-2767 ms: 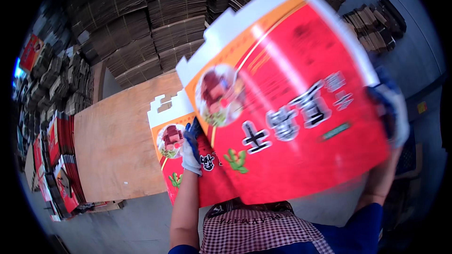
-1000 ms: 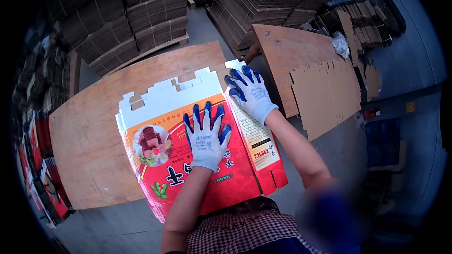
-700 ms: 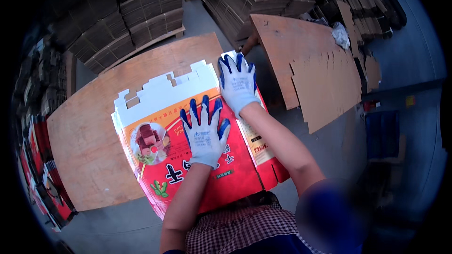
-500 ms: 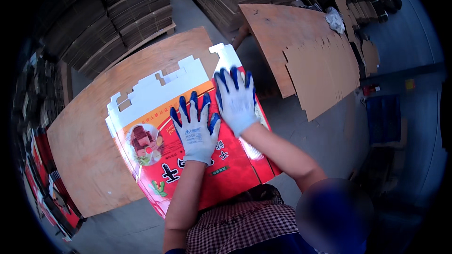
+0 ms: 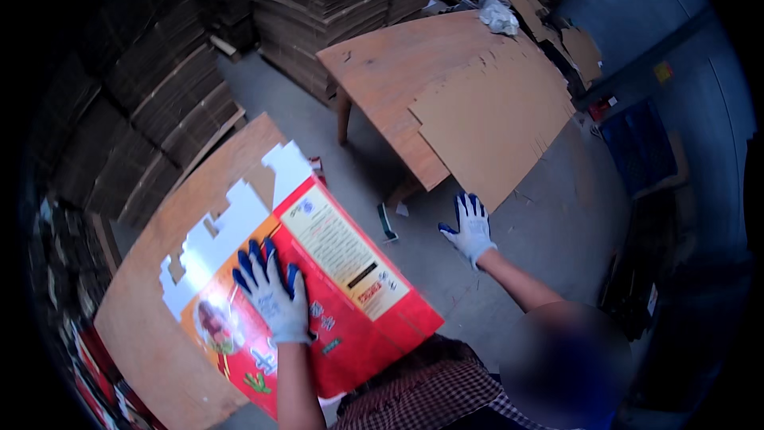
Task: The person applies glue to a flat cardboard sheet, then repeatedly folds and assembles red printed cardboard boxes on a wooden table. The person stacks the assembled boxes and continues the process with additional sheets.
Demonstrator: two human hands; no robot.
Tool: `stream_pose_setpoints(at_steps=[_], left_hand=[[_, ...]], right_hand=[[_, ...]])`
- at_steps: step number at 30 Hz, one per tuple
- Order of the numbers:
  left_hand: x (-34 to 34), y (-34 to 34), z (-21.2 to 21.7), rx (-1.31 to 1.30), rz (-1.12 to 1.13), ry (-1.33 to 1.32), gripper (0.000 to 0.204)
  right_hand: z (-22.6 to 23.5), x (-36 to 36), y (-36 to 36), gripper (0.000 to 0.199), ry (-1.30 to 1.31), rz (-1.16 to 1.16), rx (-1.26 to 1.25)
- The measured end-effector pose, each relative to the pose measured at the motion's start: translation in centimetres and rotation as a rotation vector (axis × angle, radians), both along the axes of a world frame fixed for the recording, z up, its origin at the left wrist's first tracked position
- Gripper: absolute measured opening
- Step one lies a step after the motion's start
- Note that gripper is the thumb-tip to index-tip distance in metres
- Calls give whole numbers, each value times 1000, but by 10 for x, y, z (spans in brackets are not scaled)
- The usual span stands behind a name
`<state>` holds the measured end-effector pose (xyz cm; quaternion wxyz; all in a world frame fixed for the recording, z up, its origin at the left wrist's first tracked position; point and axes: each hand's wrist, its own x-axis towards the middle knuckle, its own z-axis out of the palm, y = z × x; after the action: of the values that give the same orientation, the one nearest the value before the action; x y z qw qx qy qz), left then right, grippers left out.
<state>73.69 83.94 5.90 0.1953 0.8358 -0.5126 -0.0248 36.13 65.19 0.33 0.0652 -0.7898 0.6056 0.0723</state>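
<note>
A red printed carton sheet (image 5: 398, 330) with white cut-out flaps lies flat on the wooden table (image 5: 151, 310). On its printed face rests my left hand (image 5: 274, 299), in a white glove with blue-coated fingers, palm down and fingers spread. My right hand (image 5: 471, 235), gloved alike, is off the sheet to the right, its fingers stretched out and holding nothing. Its fingertips are at the near corner of a brown cardboard sheet (image 5: 493, 127) lying on a second wooden table (image 5: 374, 80). Whether they touch it I cannot tell.
Tall stacks of flat brown cardboard (image 5: 342, 0) stand behind the tables. A crumpled white plastic bag (image 5: 498, 16) sits on the second table's far edge. A blue crate (image 5: 639, 143) is at the right. A gap of grey floor (image 5: 414, 271) separates the tables.
My right hand has lifted off the red carton sheet and reached right to the brown cardboard. My left hand has stayed on the sheet. The view has swung to the right.
</note>
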Motion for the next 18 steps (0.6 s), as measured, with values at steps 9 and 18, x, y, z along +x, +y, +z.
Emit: stream_pose_setpoints(at_steps=[9, 18], left_hand=[[-15, -9, -1, 25, -11, -38, 63], [7, 10, -2, -150, -90, 128, 54]], right_hand=[[-84, -71, -128, 74, 329, -206, 26], [231, 28, -92, 38, -301, 193, -269]])
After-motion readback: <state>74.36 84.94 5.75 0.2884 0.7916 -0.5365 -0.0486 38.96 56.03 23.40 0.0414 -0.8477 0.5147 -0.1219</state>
